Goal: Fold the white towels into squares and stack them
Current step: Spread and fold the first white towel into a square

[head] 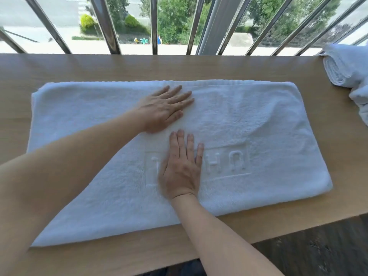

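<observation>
A white towel (268, 124) lies spread flat as a wide rectangle on the wooden table (119, 66), with embossed letters in a box near its front middle. My left hand (165, 110) presses flat on the towel's upper middle, fingers straight and pointing right. My right hand (181, 168) lies flat on the embossed box just in front of it, fingers straight and pointing away from me. Neither hand holds anything.
More white towels (346, 64) lie bunched and partly folded at the table's far right edge. Metal window bars (153, 24) rise right behind the table's back edge. The table's front edge runs diagonally at the lower right, with dark floor (318, 253) beyond it.
</observation>
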